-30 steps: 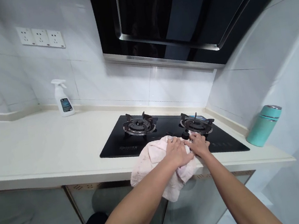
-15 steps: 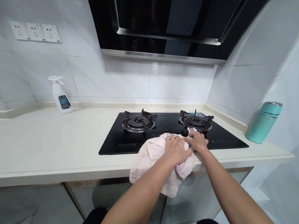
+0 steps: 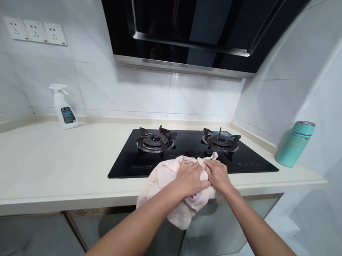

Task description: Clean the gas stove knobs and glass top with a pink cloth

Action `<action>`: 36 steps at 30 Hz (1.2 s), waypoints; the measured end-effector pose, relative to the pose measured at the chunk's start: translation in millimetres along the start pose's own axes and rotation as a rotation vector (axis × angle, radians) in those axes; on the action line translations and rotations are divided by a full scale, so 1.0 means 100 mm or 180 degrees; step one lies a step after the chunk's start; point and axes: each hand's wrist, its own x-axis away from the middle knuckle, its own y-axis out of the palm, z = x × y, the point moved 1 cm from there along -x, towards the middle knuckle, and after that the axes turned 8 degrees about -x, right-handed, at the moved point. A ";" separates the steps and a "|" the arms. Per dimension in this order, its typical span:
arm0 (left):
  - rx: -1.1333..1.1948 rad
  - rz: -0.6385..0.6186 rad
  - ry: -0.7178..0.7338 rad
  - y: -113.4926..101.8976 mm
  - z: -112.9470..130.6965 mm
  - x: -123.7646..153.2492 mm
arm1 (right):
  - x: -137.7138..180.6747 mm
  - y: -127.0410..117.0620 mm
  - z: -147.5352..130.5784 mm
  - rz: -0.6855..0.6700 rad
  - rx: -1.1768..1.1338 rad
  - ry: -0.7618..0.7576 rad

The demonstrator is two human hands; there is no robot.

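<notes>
A pale pink cloth lies bunched over the front edge of the black gas hob, its lower part hanging down past the counter edge. My left hand rests on top of it, fingers bent into the folds. Close beside it, my right hand grips the cloth's right end, with its fingertips partly hidden in the fabric. Just beyond the cloth are two dark control knobs, of which the right knob is nearest my right hand. Behind them stand the left burner and the right burner.
A white spray bottle stands at the back left of the counter. To the right of the hob is a turquoise flask. A black range hood overhangs the hob. Cabinet doors lie below the counter.
Both hands and the cloth have shifted a little left along the hob's front edge. My right hand has come away from the right knob. The view has moved slightly.
</notes>
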 end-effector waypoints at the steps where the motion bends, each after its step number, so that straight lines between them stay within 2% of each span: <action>1: -0.0004 -0.0006 0.0021 -0.03 -0.04 0.07 | -0.01 0.02 -0.05 -0.0103 0.0043 -0.0105; 7: -0.0292 0.0217 -0.0097 -0.22 -0.42 0.47 | -0.27 0.10 -0.36 -0.0517 -0.0003 -0.0261; 10: -0.0471 0.0312 -0.0326 -0.29 -0.66 0.65 | -0.45 0.15 -0.44 -0.0562 -0.0019 -0.0026; 13: -0.0406 0.0231 -0.0516 -0.32 -0.83 0.81 | -0.56 0.20 -0.45 -0.0523 0.0026 0.0202; 17: -0.0117 0.0294 -0.0514 -0.31 -0.89 0.94 | -0.53 0.20 -0.45 -0.0537 0.0067 0.0177; 22: 0.0167 0.0447 -0.0439 -0.31 -0.89 0.98 | -0.28 0.11 -0.50 -0.0439 0.0249 -0.0001; 27: 0.0397 0.0686 -0.0734 -0.31 -1.00 1.02 | 0.04 0.03 -0.32 -0.0453 0.0335 -0.0167; 30: 0.0500 0.0640 -0.0805 -0.30 -1.03 1.06 | 0.15 -0.03 -0.11 -0.0286 0.0486 -0.0124; 36: 0.0274 0.0324 -0.0555 -0.37 -0.89 1.03 | 0.02 -0.26 0.16 -0.0209 0.0488 0.0209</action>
